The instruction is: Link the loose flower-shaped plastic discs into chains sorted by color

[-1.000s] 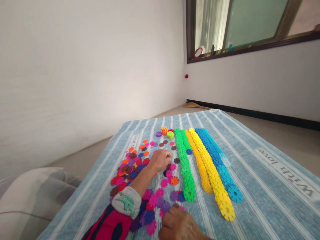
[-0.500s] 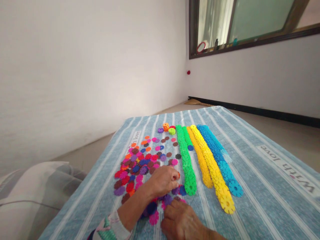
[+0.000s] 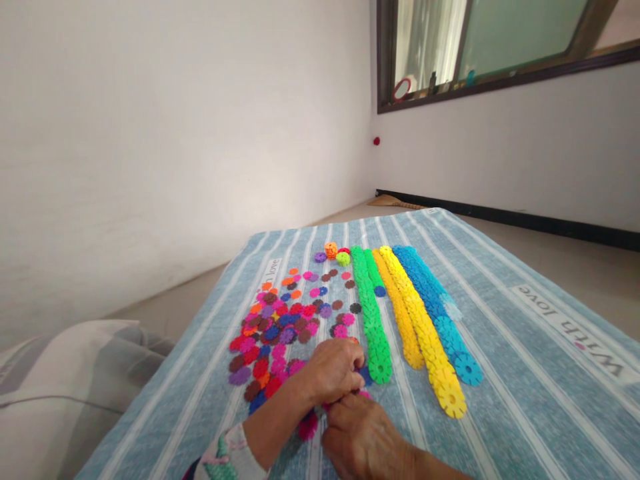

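Note:
My left hand point(image 3: 336, 368) is closed over the near right side of a loose spread of coloured notched discs point(image 3: 300, 327). Right in front of it, my right hand point(image 3: 361, 437) is curled too, its fingers meeting those of the left. Whatever the fingers pinch is hidden from view. A blue disc point(image 3: 367, 377) peeks out beside the left fingertips. To the right lie long rows of overlapping discs: green point(image 3: 373, 327), yellow point(image 3: 425, 327) and blue point(image 3: 425, 287).
Small stacks, including an orange stack point(image 3: 331, 251) and a lime disc point(image 3: 343, 259), sit at the far end of the rows. A striped blue cloth point(image 3: 510, 373) covers the table. Grey-white fabric point(image 3: 85, 400) is at the left, beside the table.
My left hand has shifted slightly right and nearer, bringing its fingers against my right hand. The right hand has barely moved. The rows of discs are the same.

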The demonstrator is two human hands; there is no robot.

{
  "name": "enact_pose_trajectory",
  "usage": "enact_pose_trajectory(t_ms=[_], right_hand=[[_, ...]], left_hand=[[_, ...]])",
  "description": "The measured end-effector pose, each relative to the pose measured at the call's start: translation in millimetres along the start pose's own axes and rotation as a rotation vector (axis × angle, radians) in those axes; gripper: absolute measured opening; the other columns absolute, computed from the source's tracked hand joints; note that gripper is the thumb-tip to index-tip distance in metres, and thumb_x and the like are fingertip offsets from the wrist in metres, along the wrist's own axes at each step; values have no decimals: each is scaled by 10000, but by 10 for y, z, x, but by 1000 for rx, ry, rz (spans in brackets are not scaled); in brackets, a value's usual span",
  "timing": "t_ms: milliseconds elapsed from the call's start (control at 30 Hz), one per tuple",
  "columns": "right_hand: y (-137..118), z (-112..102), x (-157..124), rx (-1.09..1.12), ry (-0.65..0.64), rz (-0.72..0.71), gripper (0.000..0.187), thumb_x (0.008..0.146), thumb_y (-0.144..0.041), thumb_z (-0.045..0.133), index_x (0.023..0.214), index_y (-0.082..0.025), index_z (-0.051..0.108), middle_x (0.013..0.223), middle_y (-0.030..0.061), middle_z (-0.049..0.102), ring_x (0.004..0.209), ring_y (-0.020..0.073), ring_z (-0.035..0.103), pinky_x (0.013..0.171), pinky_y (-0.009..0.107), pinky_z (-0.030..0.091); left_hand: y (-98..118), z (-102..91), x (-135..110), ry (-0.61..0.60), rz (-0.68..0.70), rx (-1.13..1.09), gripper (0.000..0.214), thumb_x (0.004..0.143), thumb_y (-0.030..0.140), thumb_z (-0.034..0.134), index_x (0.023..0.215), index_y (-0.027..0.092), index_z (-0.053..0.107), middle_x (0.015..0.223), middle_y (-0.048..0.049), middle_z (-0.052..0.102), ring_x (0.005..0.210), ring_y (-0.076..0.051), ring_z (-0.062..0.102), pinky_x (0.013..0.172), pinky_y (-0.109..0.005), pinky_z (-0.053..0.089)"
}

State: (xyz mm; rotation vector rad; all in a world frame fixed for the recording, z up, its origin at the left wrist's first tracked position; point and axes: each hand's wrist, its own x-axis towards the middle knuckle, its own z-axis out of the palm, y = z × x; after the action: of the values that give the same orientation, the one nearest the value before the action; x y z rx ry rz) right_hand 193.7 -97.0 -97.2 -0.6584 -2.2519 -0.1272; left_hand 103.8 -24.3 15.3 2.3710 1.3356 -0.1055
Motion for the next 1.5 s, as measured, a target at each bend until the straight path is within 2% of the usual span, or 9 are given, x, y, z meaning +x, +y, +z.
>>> enact_pose_trajectory(t_ms=[167,300,567,867,1067,1233,1367,1500], right_hand=[[-29,-103,-3,38,-151,36,110,722,-242,638,725,-197,537,739,37,563,692,197,495,588,330,372],[-41,-157,19,54,-177,59,87,708,-201,629,730,-191,545,756,42,571,705,199,489,623,337,388],[-20,-205,29,83,-237,37,66,721,-193,608,739,-188,545,747,42,574,677,192,496,595,329,371],[-50,-295,78,84,-219,61,90,706,-180,625,720,-187,536,764,36,571,705,195,492,614,330,380],[-55,-345,88,105,-216,44,106,740,-150,612,722,-185,513,771,23,568,713,187,486,622,335,373],[-62,-351,87,83,-195,41,140,711,-141,632,716,-191,501,738,19,559,683,181,467,642,338,392],[-70,-362,84,66,-182,10,153,698,-154,656,712,-186,508,761,35,562,689,186,465,668,352,422],[-102,-367,68,28,-159,-53,111,786,-170,621,725,-191,531,735,28,545,669,190,466,776,417,454]], left_hand=[[-20,16,-12,-11,6,-27,45,656,206,635,700,207,624,672,38,589,656,-122,514,586,-244,287],[-38,23,-18,-21,28,-45,60,647,181,629,700,209,630,651,44,577,641,-116,503,579,-242,283],[-42,54,12,0,60,-47,111,658,280,690,703,205,623,693,40,574,629,-111,478,571,-244,279],[20,-23,14,-41,-29,-77,119,632,218,680,643,190,564,656,44,573,615,-112,488,547,-237,277],[-162,-64,15,-78,-83,-292,122,627,202,622,562,166,525,535,56,479,565,-102,446,532,-231,278],[-374,-96,-31,-14,-84,-501,131,613,251,611,575,158,526,543,59,474,565,-94,431,551,-218,309],[-426,-163,-125,38,-104,-599,162,614,279,599,570,165,493,535,64,451,545,-85,395,543,-217,305],[-429,-178,-210,71,-143,-637,150,615,286,596,594,168,505,522,73,417,528,-83,380,534,-217,298]])
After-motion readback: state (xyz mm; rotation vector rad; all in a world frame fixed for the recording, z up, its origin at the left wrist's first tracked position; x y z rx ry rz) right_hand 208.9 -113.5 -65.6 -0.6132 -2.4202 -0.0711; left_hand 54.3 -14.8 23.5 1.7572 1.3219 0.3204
